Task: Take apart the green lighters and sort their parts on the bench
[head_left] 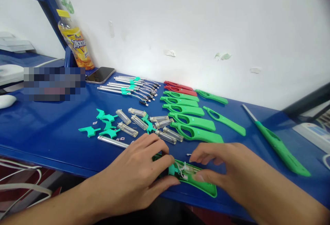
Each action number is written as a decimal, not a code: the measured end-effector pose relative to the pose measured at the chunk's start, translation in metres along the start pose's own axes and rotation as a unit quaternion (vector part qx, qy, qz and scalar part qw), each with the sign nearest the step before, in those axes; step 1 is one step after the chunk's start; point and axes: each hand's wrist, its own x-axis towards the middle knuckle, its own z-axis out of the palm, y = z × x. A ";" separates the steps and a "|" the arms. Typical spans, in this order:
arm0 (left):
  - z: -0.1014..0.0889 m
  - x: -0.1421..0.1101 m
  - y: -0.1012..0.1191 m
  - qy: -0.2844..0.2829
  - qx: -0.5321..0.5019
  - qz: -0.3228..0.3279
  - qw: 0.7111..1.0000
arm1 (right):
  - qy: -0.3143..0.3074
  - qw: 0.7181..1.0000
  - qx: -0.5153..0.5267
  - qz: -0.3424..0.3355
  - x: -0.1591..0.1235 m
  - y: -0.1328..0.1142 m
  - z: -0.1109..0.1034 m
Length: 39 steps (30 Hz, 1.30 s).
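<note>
An open green lighter casing half [210, 189] lies at the table's front edge. My left hand [144, 170] pinches its left part, thumb and fingers at a teal trigger [172, 170] set in the casing. White wires [182, 173] and a clear fuel tank [190, 168] show inside. My right hand [219, 163] is over the casing's right part, its thumb at the tank's end and its fingers apart from the thumb. By its index fingertip is a tiny pale part [189, 154]; whether it is held cannot be told. The casing's left end is hidden behind my left hand.
Several clear tanks [139, 122], teal triggers [89, 131] and a metal tube [112, 141] lie behind my hands. Farther back are tube-and-wire assemblies [123, 89], green casings [197, 132] and red casings [180, 90]. A long green lighter [281, 146] lies right; a phone [100, 75] and drink bottle [76, 43] are back left.
</note>
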 end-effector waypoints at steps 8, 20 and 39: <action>0.002 -0.002 0.000 0.001 0.001 0.004 1.000 | 0.029 0.999 0.001 0.031 -0.003 0.002 0.001; 0.001 -0.002 0.000 -0.010 -0.006 0.003 1.000 | -0.025 1.000 0.004 0.014 0.008 -0.006 -0.004; 0.000 -0.002 -0.001 -0.013 -0.003 0.003 1.000 | -0.012 0.994 -0.046 0.094 0.022 -0.020 0.007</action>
